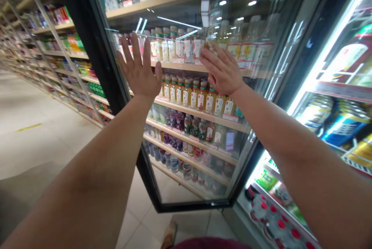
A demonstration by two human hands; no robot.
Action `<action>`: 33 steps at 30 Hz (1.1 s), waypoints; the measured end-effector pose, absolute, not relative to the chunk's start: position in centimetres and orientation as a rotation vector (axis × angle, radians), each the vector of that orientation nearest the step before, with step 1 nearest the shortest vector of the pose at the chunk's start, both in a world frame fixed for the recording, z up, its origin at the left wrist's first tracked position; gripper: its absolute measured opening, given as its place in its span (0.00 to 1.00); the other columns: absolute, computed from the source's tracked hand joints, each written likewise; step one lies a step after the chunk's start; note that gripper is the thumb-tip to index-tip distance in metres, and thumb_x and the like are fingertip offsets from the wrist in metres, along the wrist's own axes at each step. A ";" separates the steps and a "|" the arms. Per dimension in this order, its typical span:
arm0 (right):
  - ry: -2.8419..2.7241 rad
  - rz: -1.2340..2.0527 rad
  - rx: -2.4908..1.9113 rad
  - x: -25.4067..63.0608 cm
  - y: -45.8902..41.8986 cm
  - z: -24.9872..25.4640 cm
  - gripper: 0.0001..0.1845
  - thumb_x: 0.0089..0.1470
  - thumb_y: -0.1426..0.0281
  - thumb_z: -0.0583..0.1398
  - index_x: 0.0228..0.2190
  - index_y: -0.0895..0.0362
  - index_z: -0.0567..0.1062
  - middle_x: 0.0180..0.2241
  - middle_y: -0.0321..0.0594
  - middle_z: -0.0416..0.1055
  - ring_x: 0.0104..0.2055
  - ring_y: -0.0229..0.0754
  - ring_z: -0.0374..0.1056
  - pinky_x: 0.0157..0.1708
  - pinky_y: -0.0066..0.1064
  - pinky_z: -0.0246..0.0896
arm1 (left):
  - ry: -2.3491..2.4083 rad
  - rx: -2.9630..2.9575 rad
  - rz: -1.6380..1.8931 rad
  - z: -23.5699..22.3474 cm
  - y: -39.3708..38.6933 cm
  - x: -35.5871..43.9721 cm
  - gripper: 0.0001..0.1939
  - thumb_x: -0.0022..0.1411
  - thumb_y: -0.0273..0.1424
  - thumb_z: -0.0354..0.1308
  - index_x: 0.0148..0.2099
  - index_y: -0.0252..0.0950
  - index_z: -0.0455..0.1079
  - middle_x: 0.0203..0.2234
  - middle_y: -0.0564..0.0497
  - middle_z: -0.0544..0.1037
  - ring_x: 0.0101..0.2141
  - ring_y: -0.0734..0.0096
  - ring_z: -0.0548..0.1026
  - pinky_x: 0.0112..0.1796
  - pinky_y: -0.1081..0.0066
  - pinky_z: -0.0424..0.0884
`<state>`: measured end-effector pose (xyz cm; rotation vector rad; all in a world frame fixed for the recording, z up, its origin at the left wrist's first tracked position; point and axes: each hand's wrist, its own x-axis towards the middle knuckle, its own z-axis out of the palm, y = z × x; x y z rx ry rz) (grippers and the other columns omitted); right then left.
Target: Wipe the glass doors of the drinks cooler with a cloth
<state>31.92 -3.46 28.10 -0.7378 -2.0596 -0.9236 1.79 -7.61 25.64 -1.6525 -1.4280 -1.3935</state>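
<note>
A glass fridge door with a black frame stands swung out in front of me. My left hand is spread against or just before its glass, near the frame's left side, with nothing in it. At the upper middle of the pane, my right hand has its fingers bent and pressed together toward the glass. A small pale bit shows between those fingers; what it is I cannot make out. Through the glass, behind both hands, stand rows of bottled drinks.
On the right is the lit fridge interior, with bottles and packs on wire shelves and red-capped bottles low down. Long store shelves run along the left beside a tiled floor. A foot shows below the door.
</note>
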 end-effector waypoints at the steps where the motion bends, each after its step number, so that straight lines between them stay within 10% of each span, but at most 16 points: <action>1: -1.995 -0.905 -0.756 31.9 -3.5 28.1 0.32 0.68 0.62 0.52 0.71 0.42 0.63 0.72 0.33 0.59 0.78 0.53 0.45 0.76 0.63 0.43 | -1.454 -1.637 -1.377 25.7 -7.5 1.8 0.48 0.66 0.59 0.37 0.81 0.43 0.45 0.76 0.68 0.34 0.72 0.72 0.19 0.72 0.63 0.21; 10: -2.022 -0.965 -0.648 32.3 -2.6 27.6 0.33 0.67 0.63 0.52 0.71 0.46 0.64 0.73 0.34 0.59 0.79 0.51 0.44 0.77 0.60 0.42 | -1.334 -1.675 -1.377 25.3 -7.9 1.9 0.43 0.72 0.57 0.33 0.81 0.43 0.43 0.77 0.64 0.30 0.69 0.75 0.14 0.71 0.63 0.19; 23: -2.035 -0.968 -0.462 32.1 -1.5 26.9 0.35 0.64 0.65 0.52 0.72 0.51 0.62 0.73 0.37 0.58 0.79 0.54 0.44 0.77 0.61 0.40 | -1.309 -1.600 -1.306 25.3 -7.8 1.7 0.38 0.78 0.49 0.40 0.81 0.36 0.46 0.78 0.59 0.35 0.76 0.54 0.32 0.74 0.45 0.32; 33: -1.790 -0.917 -0.540 31.7 -1.6 26.2 0.33 0.67 0.68 0.51 0.71 0.52 0.63 0.72 0.40 0.58 0.78 0.56 0.44 0.77 0.62 0.40 | -1.277 -1.714 -1.486 25.5 -7.7 2.0 0.50 0.68 0.64 0.34 0.79 0.37 0.50 0.76 0.64 0.35 0.72 0.70 0.17 0.73 0.55 0.20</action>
